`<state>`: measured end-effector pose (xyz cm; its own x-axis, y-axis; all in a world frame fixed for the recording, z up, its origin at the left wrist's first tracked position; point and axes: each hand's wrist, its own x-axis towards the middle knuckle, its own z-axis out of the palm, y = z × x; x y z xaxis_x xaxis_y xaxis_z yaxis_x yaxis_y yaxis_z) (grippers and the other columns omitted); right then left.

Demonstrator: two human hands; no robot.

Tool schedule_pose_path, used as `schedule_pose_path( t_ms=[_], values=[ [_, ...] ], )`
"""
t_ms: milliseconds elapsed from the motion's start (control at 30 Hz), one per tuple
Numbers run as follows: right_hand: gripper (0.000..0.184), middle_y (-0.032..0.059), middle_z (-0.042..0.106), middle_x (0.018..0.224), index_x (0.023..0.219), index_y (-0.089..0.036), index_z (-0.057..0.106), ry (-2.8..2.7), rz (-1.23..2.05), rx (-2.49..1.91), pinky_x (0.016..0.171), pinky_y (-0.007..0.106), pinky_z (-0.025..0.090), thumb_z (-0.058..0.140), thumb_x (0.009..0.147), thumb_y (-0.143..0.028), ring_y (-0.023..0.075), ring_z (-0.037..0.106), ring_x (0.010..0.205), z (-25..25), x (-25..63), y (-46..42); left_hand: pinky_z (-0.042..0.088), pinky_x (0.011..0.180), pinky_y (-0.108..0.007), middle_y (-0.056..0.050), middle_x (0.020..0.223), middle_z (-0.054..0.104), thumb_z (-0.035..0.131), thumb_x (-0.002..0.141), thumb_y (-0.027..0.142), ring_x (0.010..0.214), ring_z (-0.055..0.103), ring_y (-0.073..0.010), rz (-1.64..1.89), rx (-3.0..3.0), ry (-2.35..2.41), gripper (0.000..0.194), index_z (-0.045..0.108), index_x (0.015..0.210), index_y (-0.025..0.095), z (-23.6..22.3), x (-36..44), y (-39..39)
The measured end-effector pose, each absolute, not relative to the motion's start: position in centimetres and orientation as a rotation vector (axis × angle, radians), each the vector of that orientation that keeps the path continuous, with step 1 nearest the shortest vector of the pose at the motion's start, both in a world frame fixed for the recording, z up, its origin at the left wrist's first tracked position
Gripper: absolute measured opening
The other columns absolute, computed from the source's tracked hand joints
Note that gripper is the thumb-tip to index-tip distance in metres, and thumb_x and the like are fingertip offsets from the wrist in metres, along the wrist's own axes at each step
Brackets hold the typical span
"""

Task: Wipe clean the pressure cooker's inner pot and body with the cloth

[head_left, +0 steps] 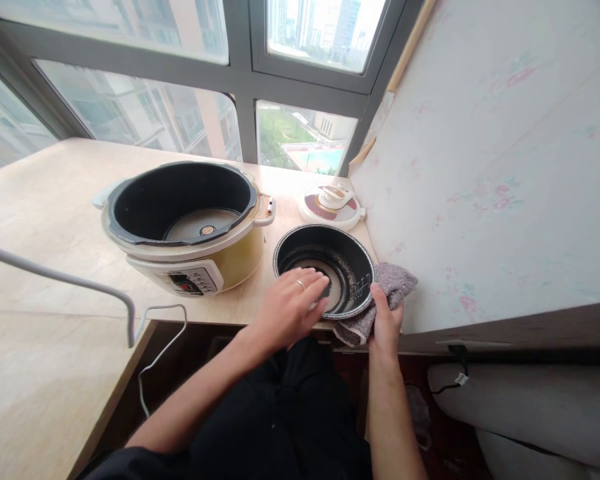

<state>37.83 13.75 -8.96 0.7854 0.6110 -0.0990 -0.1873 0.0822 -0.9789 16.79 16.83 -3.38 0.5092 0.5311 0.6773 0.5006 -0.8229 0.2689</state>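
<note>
"How many hands do you count?"

"Two, apart. The right hand (386, 323) is clamped on the near-right rim of one round black metal pot (330, 243), with one grey-brown cloth (397, 283) bunched in its grip. The left hand (297, 300) reaches over the near-left rim; whether it closes on anything, I can't tell."

"Where's the pot, and what's inside?"

"At the front edge of the pale counter (240, 310). Left-hand fingers cross its mouth; white level lines mark the right wall."

"Other containers?"

"One, to its left: a gold-and-white electric cooker body (243, 263), with one pale round plate (185, 230) at the bottom."

"Farther back?"

"One round white-and-brown lid (330, 205), handle up, near the grey-framed window (305, 137)."
</note>
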Motion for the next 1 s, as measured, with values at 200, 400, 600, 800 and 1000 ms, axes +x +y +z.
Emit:
schedule_pose_path(
  t_ms=[200, 400, 600, 800, 1000],
  values=[
    [0.066, 0.0107, 0.068, 0.12, 0.121, -0.016, 0.06, -0.395, 0.589, -1.344, 0.097, 0.045, 0.053, 0.08, 0.07, -0.052, 0.0254, 0.068, 0.103, -8.9, 37.3, 13.1, 0.043, 0.067, -0.039, -0.012, 0.1, 0.072, 0.064, 0.093, 0.035, 0.083, 0.066, -0.0244, 0.729, 2.827, 1.191, 0.041, 0.06, 0.128, 0.013, -3.9, 22.0, 11.8],
    [0.068, 0.0118, 0.067, 0.124, 0.125, -0.017, 0.058, -0.414, 0.598, -1.329, 0.1, 0.044, 0.052, 0.082, 0.07, -0.05, 0.027, 0.066, 0.11, -8.3, 36.6, 11.8, 0.027, 0.061, -0.038, -0.002, 0.061, 0.061, 0.057, 0.096, 0.026, 0.059, 0.055, -0.0185, 1.086, 2.79, 1.153, 0.026, 0.06, 0.072, 0.018, -5.8, 20.9, 13.4],
    [0.069, 0.0157, 0.065, 0.128, 0.133, -0.016, 0.054, -0.792, 0.331, -1.436, 0.099, 0.047, 0.052, 0.08, 0.076, -0.045, 0.0299, 0.065, 0.113, -7.4, 32.5, 8.6, 0.031, 0.064, -0.035, 0.003, 0.064, 0.067, 0.061, 0.093, 0.024, 0.057, 0.057, -0.0124, 1.423, 2.535, 1.015, 0.012, 0.07, 0.085, 0.02, -4.2, 17.8, 15.4],
    [0.074, 0.0148, 0.055, 0.144, 0.146, -0.024, 0.045, -1.527, -0.077, -1.164, 0.109, 0.058, 0.045, 0.076, 0.079, -0.023, 0.0341, 0.052, 0.135, -4.6, 31.3, 8.1, 0.039, 0.063, -0.03, 0.002, 0.063, 0.068, 0.057, 0.09, 0.02, 0.053, 0.054, -0.0101, 1.5, 2.266, 0.919, 0.018, 0.075, 0.085, 0.019, -2.8, 15.8, 17.4],
    [0.053, 0.0103, 0.071, 0.11, 0.119, -0.018, 0.063, -1.262, 0.228, -1.359, 0.092, 0.044, 0.055, 0.079, 0.074, -0.039, 0.0278, 0.068, 0.1, -1.7, 35.7, 11.3, 0.043, 0.058, -0.027, -0.002, 0.065, 0.072, 0.068, 0.086, 0.034, 0.056, 0.058, -0.0127, 1.554, 2.007, 0.916, 0.021, 0.079, 0.078, 0.018, -3.5, 14.8, 18.6]
  ],
)
